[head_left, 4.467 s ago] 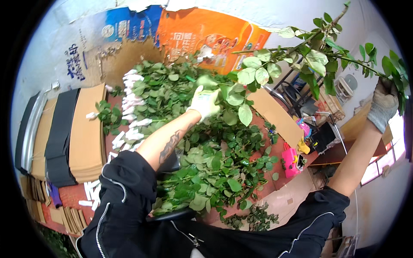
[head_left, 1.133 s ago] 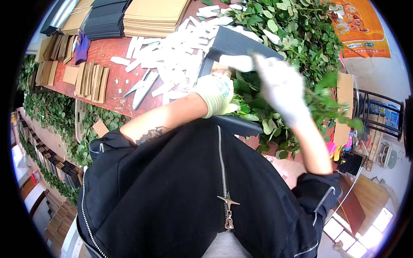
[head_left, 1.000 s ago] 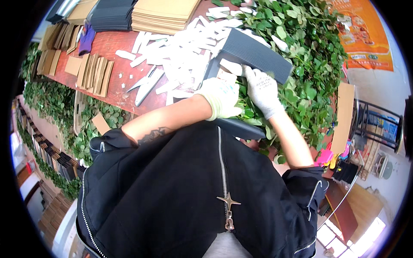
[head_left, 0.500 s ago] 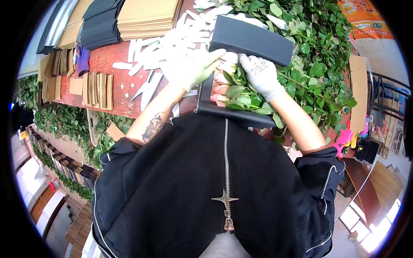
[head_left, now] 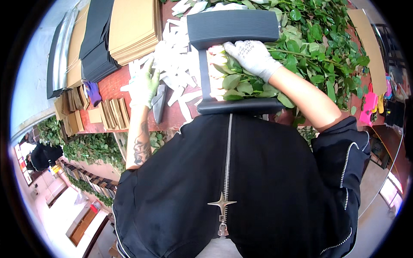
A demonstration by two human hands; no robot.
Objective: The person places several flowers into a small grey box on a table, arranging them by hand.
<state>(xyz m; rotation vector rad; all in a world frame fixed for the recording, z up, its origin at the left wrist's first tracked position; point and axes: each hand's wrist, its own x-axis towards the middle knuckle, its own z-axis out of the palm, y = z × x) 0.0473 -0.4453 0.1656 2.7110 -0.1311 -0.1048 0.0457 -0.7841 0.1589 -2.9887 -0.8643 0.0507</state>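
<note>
A black frame with ridged ends (head_left: 234,26) stands on the table in front of me, and pale pink roses (head_left: 218,71) with green leaves lie across it. My right hand (head_left: 253,58), in a white glove, is closed around a rose at the far side of the row, against the ridged end; its fingertips are partly hidden among the blooms. Over to the left, my gloved left hand (head_left: 145,86) hovers at scattered white strips (head_left: 176,71), fingers apart, holding nothing I can see. Beside its wrist lies a long grey tool (head_left: 159,104), its kind unclear.
Stacks of brown cardboard sheets (head_left: 133,34) and black sheets (head_left: 97,43) stand at the far left. Nearer are small brown card pieces (head_left: 114,114) and a purple glove (head_left: 92,92). Leafy rose stems (head_left: 318,56) heap up on the right, beside an upright cardboard panel (head_left: 371,51).
My left hand has left the roses and moved left to the white strips and the grey tool. My right hand stays on the roses. The view has turned somewhat.
</note>
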